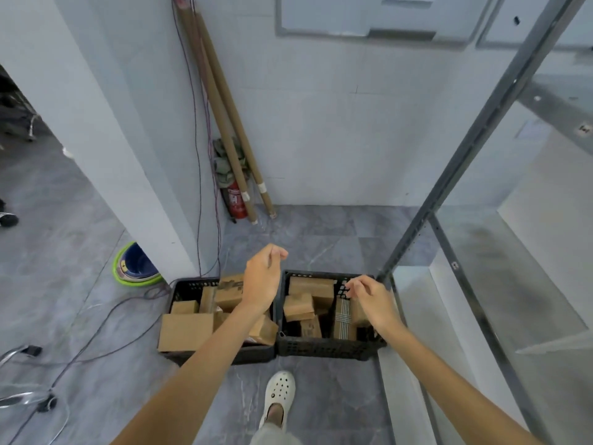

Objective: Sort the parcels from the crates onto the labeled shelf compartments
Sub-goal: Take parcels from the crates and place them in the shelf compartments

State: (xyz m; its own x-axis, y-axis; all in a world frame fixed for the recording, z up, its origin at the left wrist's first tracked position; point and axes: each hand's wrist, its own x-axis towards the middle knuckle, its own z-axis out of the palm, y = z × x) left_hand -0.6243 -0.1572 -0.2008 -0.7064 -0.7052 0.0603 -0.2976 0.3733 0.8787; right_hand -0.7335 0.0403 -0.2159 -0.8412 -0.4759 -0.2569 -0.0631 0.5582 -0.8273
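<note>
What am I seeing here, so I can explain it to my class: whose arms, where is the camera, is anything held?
No machine: one person wears a camera on the head, looking down at their own bare arms. On the grey floor stand two black crates, the left crate and the right crate, both holding brown cardboard parcels. The left hand hovers over the left crate, the right hand over the right one; fingers loosely curled, apparently holding nothing. A metal shelf frame rises at the right.
</note>
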